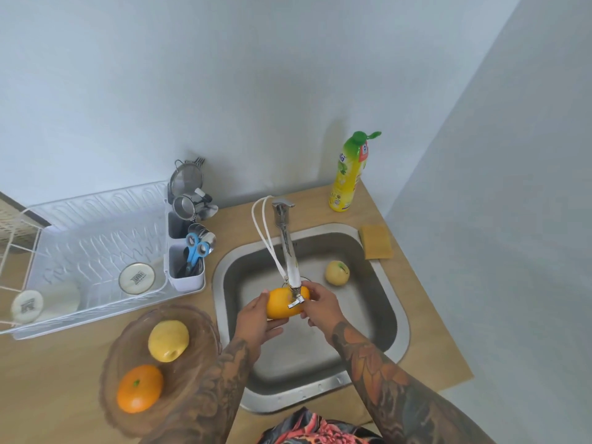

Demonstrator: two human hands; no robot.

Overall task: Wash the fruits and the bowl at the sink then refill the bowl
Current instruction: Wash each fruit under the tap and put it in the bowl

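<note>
Over the steel sink (389, 312) I hold a yellow-orange fruit (279, 305) right under the tap spout (293, 267). My left hand (256, 320) cups its left end from below, and my right hand (317, 304) grips its right end. A pale yellow fruit (337, 272) lies on the sink floor at the back right. On the counter to the left of the sink stands a brown translucent bowl (192, 382); inside it lie a yellow fruit (168, 340) and an orange (139, 388). I cannot tell whether water runs.
A white dish rack (96, 225) with two cups stands at the left, with a cutlery holder (187, 261) with blue scissors beside it. A yellow soap bottle (349, 174) and a sponge (375, 241) sit behind the sink at the right. Walls close off the back and right.
</note>
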